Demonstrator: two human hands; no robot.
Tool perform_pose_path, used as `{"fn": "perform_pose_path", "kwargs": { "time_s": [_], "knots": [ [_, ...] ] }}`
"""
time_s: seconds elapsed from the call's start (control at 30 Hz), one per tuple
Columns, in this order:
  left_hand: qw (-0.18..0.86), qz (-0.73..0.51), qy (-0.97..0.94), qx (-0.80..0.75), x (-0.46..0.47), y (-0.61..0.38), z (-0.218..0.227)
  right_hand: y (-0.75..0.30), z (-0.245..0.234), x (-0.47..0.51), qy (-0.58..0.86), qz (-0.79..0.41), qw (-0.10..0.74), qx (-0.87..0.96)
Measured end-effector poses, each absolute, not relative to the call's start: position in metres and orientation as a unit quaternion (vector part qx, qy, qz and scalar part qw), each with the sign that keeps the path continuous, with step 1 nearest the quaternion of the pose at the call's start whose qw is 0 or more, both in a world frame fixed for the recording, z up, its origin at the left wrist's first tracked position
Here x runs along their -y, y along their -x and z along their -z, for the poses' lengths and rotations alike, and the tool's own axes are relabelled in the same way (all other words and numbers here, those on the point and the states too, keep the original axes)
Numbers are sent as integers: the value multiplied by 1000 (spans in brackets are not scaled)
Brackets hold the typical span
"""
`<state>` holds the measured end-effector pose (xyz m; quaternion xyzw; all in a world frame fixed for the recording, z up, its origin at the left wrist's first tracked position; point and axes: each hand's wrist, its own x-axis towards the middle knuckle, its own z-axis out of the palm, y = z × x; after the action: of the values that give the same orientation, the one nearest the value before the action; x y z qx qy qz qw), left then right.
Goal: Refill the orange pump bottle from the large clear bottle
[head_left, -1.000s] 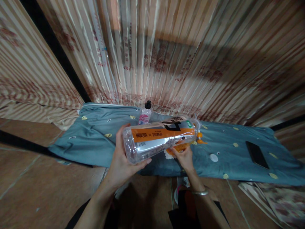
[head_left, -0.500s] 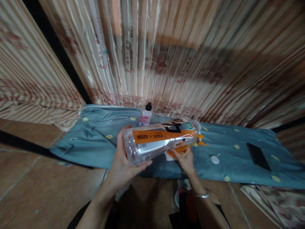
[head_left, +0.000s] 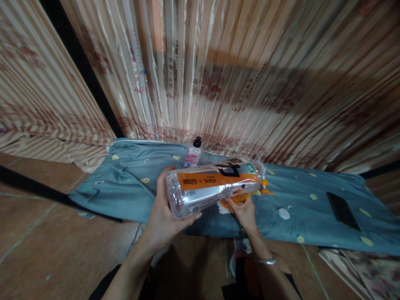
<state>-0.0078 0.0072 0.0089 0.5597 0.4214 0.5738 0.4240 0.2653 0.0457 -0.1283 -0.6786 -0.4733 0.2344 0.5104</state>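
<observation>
My left hand (head_left: 162,218) is wrapped round the base of a large clear plastic bottle (head_left: 212,185) with an orange label, held on its side above a teal cloth (head_left: 125,187). The bottle's neck points right. My right hand (head_left: 245,212) is under the neck end, fingers pinched on an orange thing (head_left: 237,199) that is mostly hidden by the bottle. Small orange parts (head_left: 265,186) show just past the neck.
A small bottle with a black cap and pink label (head_left: 193,154) stands on the cloth behind. A white round lid (head_left: 284,213) and a dark phone (head_left: 343,211) lie on the cloth to the right. Striped curtains hang behind; brown tiled floor in front.
The view has shifted slightly, so everything sits a little lower and to the right. The hands and the bottle keep the same pose.
</observation>
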Motion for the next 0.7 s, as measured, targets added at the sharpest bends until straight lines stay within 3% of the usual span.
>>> {"fn": "perform_pose_path", "kwargs": {
  "time_s": [0.7],
  "knots": [
    [468, -561, -522, -440, -6, 5, -12, -263, 128, -47, 683, -224, 510, 473]
  ]
}}
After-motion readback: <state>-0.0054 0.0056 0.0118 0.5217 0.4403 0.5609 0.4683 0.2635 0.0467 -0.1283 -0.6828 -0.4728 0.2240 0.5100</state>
